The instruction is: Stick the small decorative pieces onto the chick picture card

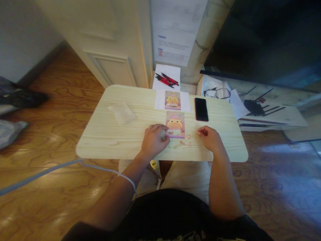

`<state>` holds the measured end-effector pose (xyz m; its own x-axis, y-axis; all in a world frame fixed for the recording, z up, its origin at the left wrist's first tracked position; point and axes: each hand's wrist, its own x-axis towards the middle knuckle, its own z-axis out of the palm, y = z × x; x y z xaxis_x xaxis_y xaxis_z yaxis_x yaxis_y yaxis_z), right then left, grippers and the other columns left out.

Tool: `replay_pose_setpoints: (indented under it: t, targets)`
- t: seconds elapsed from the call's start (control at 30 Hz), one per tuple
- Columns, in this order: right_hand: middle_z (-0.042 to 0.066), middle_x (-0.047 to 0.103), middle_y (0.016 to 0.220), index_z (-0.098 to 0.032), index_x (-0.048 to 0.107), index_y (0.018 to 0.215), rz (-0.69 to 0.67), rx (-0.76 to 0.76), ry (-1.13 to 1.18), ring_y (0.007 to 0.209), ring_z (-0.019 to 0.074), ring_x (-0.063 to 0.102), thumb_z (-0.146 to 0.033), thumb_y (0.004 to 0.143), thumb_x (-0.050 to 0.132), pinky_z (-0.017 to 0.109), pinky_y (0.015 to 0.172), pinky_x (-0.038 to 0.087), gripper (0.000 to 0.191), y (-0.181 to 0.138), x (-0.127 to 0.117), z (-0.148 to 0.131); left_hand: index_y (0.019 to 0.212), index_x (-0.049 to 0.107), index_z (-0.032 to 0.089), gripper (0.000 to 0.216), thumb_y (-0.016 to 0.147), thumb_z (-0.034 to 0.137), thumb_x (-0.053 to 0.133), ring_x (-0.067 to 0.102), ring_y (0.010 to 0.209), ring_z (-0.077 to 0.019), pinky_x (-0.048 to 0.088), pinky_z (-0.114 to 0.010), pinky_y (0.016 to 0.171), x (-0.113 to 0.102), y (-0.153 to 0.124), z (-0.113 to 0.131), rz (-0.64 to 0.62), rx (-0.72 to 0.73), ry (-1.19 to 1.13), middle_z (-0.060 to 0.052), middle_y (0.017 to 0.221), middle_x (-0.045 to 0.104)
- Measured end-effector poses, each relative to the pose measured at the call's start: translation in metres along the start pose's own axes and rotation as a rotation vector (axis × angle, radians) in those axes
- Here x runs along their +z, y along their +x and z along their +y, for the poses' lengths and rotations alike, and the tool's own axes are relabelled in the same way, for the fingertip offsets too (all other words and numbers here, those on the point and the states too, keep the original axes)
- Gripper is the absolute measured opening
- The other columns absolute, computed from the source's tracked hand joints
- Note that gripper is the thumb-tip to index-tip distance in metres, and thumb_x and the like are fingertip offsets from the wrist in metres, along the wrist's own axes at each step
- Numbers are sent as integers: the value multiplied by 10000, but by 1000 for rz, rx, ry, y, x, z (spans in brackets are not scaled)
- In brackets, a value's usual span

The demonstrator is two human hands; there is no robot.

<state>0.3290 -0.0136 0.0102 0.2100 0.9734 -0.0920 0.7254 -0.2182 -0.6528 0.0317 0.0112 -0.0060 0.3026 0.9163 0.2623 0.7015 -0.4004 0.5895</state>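
Note:
A pink card with a yellow cartoon duck [175, 124] lies on the pale wooden table [112, 134] in front of me. My left hand [153, 140] rests curled on the table, its fingertips pressed on the card's lower left edge. My right hand [210, 137] is curled to the right of the card, pinching something small that I cannot make out. A few tiny pink pieces [187, 142] lie on the table between my hands. A second duck picture [172, 100] lies on a white sheet farther back.
A black phone [201, 109] lies right of the far picture. A clear plastic bag [122, 113] sits at the left. Red and black pens [167, 79] rest on paper behind the table. Glasses [217, 92] and a router [255, 107] lie on a low shelf at the right.

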Motion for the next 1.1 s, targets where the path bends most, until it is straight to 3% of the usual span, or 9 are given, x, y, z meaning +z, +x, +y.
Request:
replay_pose_setpoints:
  t: [0.1,0.23,0.43,0.7,1.1]
  targets:
    - [51,724,955,-211,738,954,49,-33,-67,826,194,652,-238,860,649,346,816,503,132,-1,-1,3,1152,722,269,314,846,268,655,601,1173,-289,455,-486,1023,1,0,2,-2,-9,54,-34,1236,729]
    - [57,695,981,-202,731,993,115,-108,-76,808,184,629,-228,872,632,337,814,507,159,-5,11,-14,1135,742,285,294,857,282,648,602,1151,-295,457,-500,998,3,-2,3,-6,-10,70,-29,1229,736]
    - [46,687,994,-207,738,1012,21,-264,19,802,162,625,-224,930,610,294,781,503,153,-25,39,-50,1169,737,294,328,851,295,656,593,1166,-287,451,-487,990,1,-3,3,-3,2,61,-14,1263,725]
    - [66,684,1031,-203,741,1059,-44,-282,-19,891,182,642,-151,946,562,300,847,505,218,-37,54,-67,1218,710,312,385,845,256,635,574,1225,-297,442,-497,986,-1,-2,5,-25,13,72,-16,1338,692]
    - [95,689,1082,-179,742,1111,-45,-285,-71,942,200,652,-155,957,546,318,898,511,250,-32,58,-75,1231,725,346,374,859,347,683,554,1234,-312,425,-518,999,1,-2,5,-27,34,82,-14,1348,682]
